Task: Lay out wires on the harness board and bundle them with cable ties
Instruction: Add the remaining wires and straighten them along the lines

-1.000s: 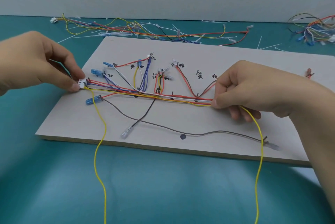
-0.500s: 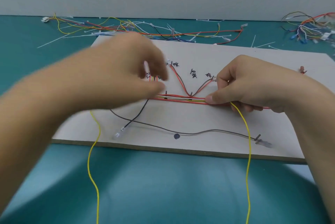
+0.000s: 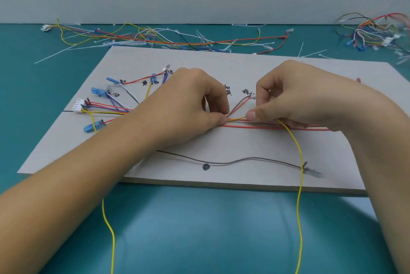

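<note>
Now left hand [image 3: 190,105] and right hand [image 3: 297,98] each pinch the yellow wire [image 3: 236,118] mid-frame; hold that narrow grip taut, laying it seemingly alongside the red wires [image 3: 255,127].

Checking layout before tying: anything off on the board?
Yes. The yellow wire pinched by the left hand and right hand trails off the board's front edge instead of lying routed. Another yellow strand hangs off further left.
</note>
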Action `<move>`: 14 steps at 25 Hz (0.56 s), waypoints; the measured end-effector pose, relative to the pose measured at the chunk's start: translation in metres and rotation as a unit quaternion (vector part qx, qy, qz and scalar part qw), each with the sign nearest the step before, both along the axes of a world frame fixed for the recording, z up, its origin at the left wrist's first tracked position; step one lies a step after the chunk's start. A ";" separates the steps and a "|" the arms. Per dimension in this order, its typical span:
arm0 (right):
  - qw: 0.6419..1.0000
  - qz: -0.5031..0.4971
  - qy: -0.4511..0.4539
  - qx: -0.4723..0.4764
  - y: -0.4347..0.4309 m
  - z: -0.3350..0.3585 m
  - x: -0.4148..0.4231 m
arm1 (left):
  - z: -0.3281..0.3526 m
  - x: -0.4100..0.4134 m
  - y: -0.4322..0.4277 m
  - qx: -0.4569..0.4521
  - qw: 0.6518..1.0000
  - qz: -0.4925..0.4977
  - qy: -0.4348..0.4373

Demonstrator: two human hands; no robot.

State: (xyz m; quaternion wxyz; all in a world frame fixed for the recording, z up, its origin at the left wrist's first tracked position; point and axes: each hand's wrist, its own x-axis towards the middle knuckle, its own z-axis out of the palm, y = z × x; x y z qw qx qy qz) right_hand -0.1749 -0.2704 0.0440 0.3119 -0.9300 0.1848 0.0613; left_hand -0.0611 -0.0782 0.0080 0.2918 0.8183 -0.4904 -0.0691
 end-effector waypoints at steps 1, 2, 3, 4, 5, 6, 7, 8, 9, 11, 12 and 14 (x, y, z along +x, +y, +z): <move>0.999 0.004 -0.010 0.034 -0.003 0.001 -0.001 | -0.001 0.001 0.000 0.002 1.000 0.005 0.003; 0.997 0.009 -0.020 0.073 -0.005 0.002 -0.002 | -0.002 0.002 0.000 0.002 1.000 0.010 0.008; 0.993 0.013 -0.031 0.117 -0.007 0.004 -0.002 | -0.002 0.002 0.000 0.001 1.000 0.017 0.016; 0.985 0.015 -0.040 0.164 -0.009 0.006 -0.003 | -0.004 0.002 0.000 -0.001 0.999 0.023 0.023; 0.976 0.017 -0.046 0.214 -0.012 0.008 -0.003 | -0.004 0.001 0.000 -0.002 0.999 0.029 0.032; 0.964 0.016 -0.050 0.262 -0.015 0.010 -0.004 | -0.004 0.001 -0.001 -0.004 0.999 0.035 0.041; 0.952 0.013 -0.055 0.300 -0.017 0.011 -0.005 | -0.005 0.001 -0.001 -0.005 0.998 0.040 0.049; 0.945 0.008 -0.064 0.319 -0.018 0.012 -0.005 | -0.004 0.001 -0.002 -0.004 0.997 0.047 0.056; 0.945 -0.002 -0.078 0.319 -0.018 0.010 -0.004 | -0.004 0.001 -0.002 0.001 0.997 0.053 0.061; 0.955 -0.033 -0.113 0.273 -0.013 0.004 0.002 | -0.003 0.002 -0.003 0.010 0.996 0.064 0.066; 0.964 -0.047 -0.127 0.229 -0.009 0.000 0.008 | -0.002 0.002 -0.003 0.013 0.995 0.071 0.067; 0.982 -0.063 -0.129 0.125 -0.003 -0.004 0.022 | 0.000 0.000 -0.003 0.020 0.994 0.084 0.067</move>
